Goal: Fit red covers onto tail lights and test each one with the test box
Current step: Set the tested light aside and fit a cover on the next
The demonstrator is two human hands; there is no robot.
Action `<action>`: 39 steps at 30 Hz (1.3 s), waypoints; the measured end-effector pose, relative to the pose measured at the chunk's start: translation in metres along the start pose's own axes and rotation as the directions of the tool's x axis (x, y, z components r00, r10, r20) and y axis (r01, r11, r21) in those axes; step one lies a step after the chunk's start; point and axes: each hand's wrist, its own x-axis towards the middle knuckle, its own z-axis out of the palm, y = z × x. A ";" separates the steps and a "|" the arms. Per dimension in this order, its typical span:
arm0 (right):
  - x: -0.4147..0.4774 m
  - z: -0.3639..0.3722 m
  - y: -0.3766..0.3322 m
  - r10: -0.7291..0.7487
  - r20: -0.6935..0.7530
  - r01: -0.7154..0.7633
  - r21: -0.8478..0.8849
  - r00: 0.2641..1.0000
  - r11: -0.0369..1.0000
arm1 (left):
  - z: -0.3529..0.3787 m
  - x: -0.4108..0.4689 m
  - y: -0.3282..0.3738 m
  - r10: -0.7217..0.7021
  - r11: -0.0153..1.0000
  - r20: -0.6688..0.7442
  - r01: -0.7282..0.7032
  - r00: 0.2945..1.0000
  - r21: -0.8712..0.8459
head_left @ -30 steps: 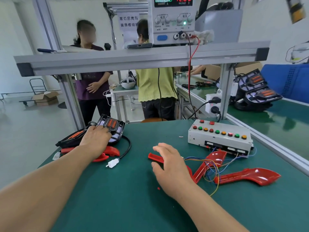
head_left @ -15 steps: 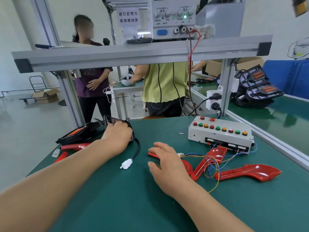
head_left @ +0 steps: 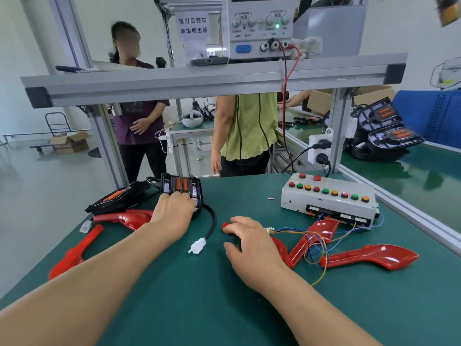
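Dragging the tail light [head_left: 180, 184] rightward, nearer mid-bench, my left hand [head_left: 172, 213] grips its near edge. My right hand [head_left: 249, 242] stays curled over a red cover [head_left: 281, 247], short of the test box [head_left: 326, 199]. Fitting, I judge, comes next.

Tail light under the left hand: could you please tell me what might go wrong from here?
1. The left hand grips the tail light, whose white connector trails loose on the mat; it may snag when lifted.
2. Wires from the test box lie across the spare cover beside the right hand; lifting the red cover it holds might tug them.
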 end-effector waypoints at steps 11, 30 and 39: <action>-0.001 -0.006 -0.006 0.060 0.028 -0.057 -0.093 0.998 0.994 | -0.034 -0.027 0.049 0.045 0.976 0.077 -0.027 0.996 -0.215; 0.002 -0.019 0.003 0.278 -0.007 -0.268 -0.296 0.961 0.917 | -0.048 -0.076 0.019 -0.381 0.397 -0.117 0.048 0.917 -0.916; 0.002 -0.023 0.004 0.279 0.031 -0.258 -0.292 0.960 0.921 | -0.006 -0.061 -0.011 -0.384 0.414 0.171 0.334 0.907 -0.847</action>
